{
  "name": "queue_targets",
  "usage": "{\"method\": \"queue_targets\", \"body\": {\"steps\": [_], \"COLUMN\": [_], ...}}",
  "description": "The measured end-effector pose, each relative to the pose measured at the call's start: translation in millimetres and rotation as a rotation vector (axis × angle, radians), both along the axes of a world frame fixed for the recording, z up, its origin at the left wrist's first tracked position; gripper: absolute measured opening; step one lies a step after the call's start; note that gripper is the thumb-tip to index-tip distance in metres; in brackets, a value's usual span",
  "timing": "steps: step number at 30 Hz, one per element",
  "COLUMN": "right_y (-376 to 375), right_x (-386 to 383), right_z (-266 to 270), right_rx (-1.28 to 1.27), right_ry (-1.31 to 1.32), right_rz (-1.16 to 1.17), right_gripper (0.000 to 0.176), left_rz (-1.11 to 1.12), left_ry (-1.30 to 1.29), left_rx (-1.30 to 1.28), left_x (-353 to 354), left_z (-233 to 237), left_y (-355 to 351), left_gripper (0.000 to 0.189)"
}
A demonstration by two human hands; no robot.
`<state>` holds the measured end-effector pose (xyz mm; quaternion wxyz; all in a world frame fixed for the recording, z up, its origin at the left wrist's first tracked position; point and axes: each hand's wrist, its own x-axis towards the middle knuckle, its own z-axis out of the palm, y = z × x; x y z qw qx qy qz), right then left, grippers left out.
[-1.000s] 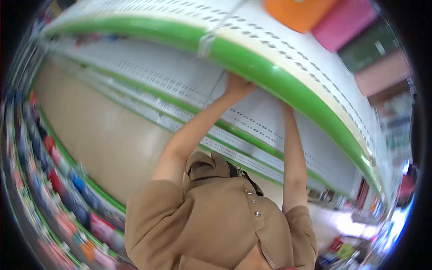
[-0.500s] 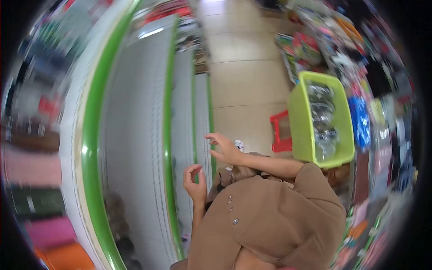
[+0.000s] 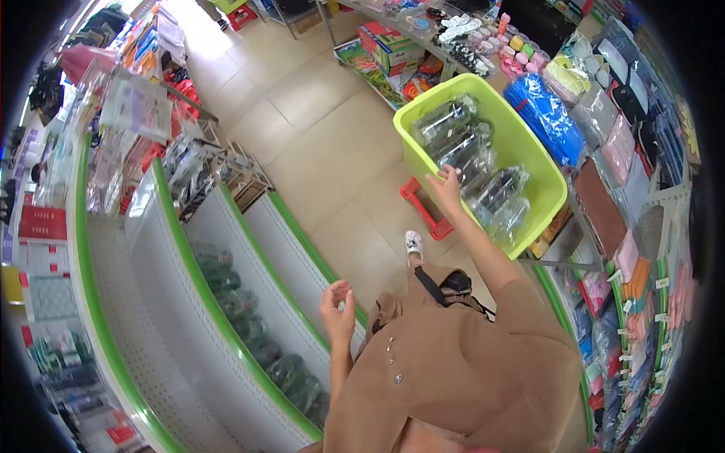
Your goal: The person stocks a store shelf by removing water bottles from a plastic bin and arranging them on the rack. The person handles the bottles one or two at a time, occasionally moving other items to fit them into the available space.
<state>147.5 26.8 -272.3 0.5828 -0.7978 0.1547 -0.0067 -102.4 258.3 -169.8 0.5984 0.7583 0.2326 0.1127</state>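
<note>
A lime-green plastic bin (image 3: 545, 198) stands to my right, with several clear, plastic-wrapped containers (image 3: 500, 189) lying inside. My right hand (image 3: 447, 187) is at the bin's near-left rim, thumb apart from the fingers and nothing held. The fingertips overlap the rim in this view, close to the wrapped containers. My left hand (image 3: 337, 311) hangs in front of my body beside the shelf unit, fingers loosely curled and thumb apart, holding nothing. Similar clear containers (image 3: 253, 325) stand in a row on one of the white, green-edged shelves (image 3: 219, 377).
A red plastic stool (image 3: 424, 210) is on the tiled floor beside the bin. Packaged goods, including a blue bundle (image 3: 545, 117), fill the display behind it. Wire racks (image 3: 245, 177) stand at the shelf unit's far end. My white shoe (image 3: 414, 243) shows below.
My view has turned toward the right. My right hand has moved from in front of the shelves to the green bin's rim. My left hand stays near my body.
</note>
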Motion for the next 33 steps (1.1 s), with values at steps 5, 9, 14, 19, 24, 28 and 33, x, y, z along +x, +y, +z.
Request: {"method": "queue_targets", "body": {"steps": [5, 9, 14, 19, 24, 28, 33], "right_y": [-13.0, -2.7, 16.5, 8.1, -21.0, -26.9, -5.0], "right_x": [128.0, 186.0, 206.5, 199.4, 170.3, 126.3, 74.4], "right_z": [-33.7, -38.7, -30.3, -38.8, -24.9, 15.2, 53.9], "right_rx": [0.011, 0.086, 0.183, 0.252, 0.638, 0.854, 0.402], "right_ry": [0.123, 0.393, 0.441, 0.473, 0.259, 0.111, -0.095], "right_rz": [-0.282, -0.462, -0.649, -0.651, -0.517, -0.266, -0.015], "right_gripper": [0.097, 0.116, 0.122, 0.118, 0.105, 0.093, 0.104], "left_rz": [-0.102, -0.124, -0.216, -0.375, -0.611, -0.677, -0.841], "left_ry": [0.069, 0.096, 0.170, 0.174, 0.160, 0.151, 0.557], "left_rx": [0.030, 0.015, 0.032, 0.051, 0.044, -0.234, -0.730], "left_x": [73.8, 123.4, 174.1, 220.8, 284.5, 341.4, 390.6], "left_z": [7.1, 11.2, 12.4, 2.4, -12.3, -26.0, -16.3], "left_y": [-23.7, -34.7, -40.7, -39.5, -36.6, -49.0, -70.7], "left_gripper": [0.020, 0.022, 0.022, 0.022, 0.025, 0.039, 0.068]}}
